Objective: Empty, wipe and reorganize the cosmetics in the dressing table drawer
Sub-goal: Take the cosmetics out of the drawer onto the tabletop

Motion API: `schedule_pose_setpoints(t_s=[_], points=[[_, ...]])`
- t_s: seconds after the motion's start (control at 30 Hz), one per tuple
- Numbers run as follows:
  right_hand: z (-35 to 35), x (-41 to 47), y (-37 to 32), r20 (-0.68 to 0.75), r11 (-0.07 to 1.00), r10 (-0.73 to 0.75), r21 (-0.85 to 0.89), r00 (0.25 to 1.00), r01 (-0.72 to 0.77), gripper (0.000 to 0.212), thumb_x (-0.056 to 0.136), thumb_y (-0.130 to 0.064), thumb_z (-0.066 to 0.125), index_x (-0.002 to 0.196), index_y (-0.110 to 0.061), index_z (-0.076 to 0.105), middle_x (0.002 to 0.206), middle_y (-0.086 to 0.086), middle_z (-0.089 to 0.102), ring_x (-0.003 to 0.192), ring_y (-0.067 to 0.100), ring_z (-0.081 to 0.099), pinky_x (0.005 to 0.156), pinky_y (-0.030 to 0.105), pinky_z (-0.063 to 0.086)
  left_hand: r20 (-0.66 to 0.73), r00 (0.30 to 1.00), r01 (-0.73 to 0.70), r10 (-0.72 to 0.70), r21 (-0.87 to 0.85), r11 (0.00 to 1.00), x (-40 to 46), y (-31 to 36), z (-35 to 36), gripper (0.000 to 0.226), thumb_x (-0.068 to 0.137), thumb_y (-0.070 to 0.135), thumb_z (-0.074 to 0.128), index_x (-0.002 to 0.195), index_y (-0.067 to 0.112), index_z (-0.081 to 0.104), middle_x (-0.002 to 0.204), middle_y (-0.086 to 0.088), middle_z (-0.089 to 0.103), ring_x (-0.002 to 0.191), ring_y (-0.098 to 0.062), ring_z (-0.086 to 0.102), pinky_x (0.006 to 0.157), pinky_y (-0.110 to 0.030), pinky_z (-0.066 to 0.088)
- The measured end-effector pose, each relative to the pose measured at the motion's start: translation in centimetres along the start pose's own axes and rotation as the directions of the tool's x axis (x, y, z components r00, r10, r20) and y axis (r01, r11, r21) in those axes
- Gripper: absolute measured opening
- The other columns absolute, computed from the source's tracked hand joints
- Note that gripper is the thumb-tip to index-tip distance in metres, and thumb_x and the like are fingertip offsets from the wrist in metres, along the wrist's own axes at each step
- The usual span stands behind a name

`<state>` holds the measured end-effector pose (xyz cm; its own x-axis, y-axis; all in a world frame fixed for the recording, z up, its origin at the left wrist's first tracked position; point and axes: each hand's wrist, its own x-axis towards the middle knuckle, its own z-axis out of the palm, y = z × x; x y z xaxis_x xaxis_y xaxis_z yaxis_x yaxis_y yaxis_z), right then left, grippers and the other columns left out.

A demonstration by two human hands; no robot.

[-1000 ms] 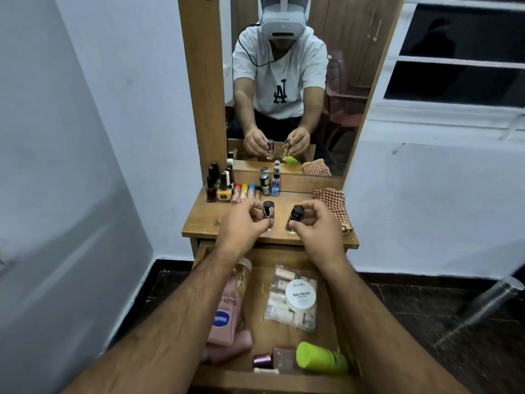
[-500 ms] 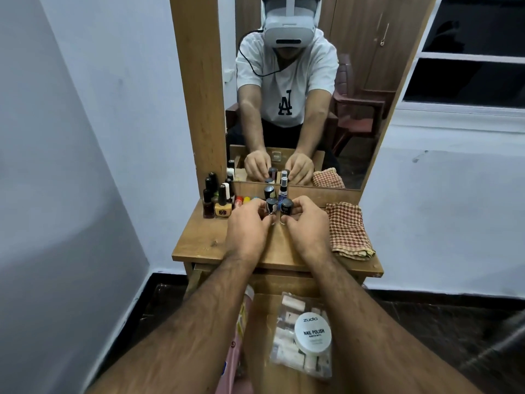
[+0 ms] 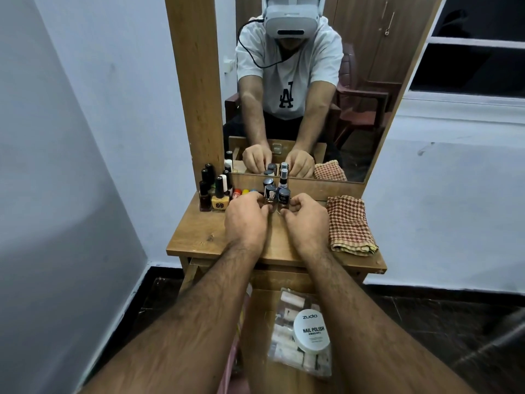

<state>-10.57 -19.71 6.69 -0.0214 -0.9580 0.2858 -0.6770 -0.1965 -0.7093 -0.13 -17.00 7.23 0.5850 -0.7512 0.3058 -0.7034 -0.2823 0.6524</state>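
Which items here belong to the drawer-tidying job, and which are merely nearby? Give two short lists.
Job items:
left hand and right hand, each holding a dark-capped bottle on the tabletop
yellow nail polish
small spray bottle
checked cloth
nail polish remover wipes tub in the open drawer

Nearby only:
mirror
wall
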Motion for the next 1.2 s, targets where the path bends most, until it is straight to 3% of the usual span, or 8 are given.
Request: schedule_pose_setpoints(t_s=[0.3, 0.53, 0.93, 1.2], points=[[0.1, 0.2, -0.2, -0.006, 0.999, 0.032, -0.043, 0.999, -0.032, 0.014, 0.089, -0.034, 0.069, 0.099, -0.024, 0.068, 0.096, -0.006, 0.071, 0.092, 0.014, 0.063, 0.081, 0.031, 0.052, -0.018, 0.998, 0.058, -0.058, -0.008, 0.998, -0.4, 0.2, -0.1, 0.025, 0.089, 0.037, 0.07, 0.113, 0.027, 0.071, 0.107, 0.004, 0.071, 0.098, -0.011, 0.062, 0.075, -0.024, 0.049], [0.3, 0.3, -0.3, -0.009, 0.995, 0.024, -0.099, 1.0, -0.025, 0.016, 0.09, -0.039, 0.066, 0.097, -0.025, 0.07, 0.098, -0.007, 0.07, 0.088, 0.012, 0.059, 0.073, 0.027, 0.045, -0.029, 0.999, 0.034, -0.033, 0.039, 0.999, -0.7, 0.4, -0.4, 0.027, 0.091, 0.035, 0.068, 0.116, 0.026, 0.07, 0.11, 0.002, 0.07, 0.101, -0.012, 0.062, 0.078, -0.026, 0.051], [0.4, 0.4, -0.4, 0.014, 0.993, 0.014, -0.116, 1.0, -0.012, 0.019, 0.09, -0.04, 0.066, 0.099, -0.024, 0.07, 0.101, -0.005, 0.069, 0.092, 0.014, 0.061, 0.078, 0.031, 0.052, -0.013, 0.999, 0.039, -0.039, 0.043, 0.998, -1.0, 0.8, -0.7, 0.027, 0.091, 0.034, 0.067, 0.117, 0.025, 0.068, 0.114, 0.003, 0.067, 0.105, -0.012, 0.059, 0.083, -0.028, 0.051], [0.2, 0.3, -0.4, 0.006, 0.998, 0.033, -0.06, 0.999, -0.033, 0.013, 0.089, -0.036, 0.068, 0.092, -0.024, 0.071, 0.093, -0.005, 0.072, 0.088, 0.015, 0.063, 0.078, 0.032, 0.054, 0.009, 0.998, 0.07, -0.07, -0.014, 0.997, -1.0, 0.7, -1.0, 0.013, 0.091, 0.032, 0.068, 0.103, 0.027, 0.067, 0.106, 0.002, 0.066, 0.087, -0.007, 0.051, 0.071, -0.024, 0.043]])
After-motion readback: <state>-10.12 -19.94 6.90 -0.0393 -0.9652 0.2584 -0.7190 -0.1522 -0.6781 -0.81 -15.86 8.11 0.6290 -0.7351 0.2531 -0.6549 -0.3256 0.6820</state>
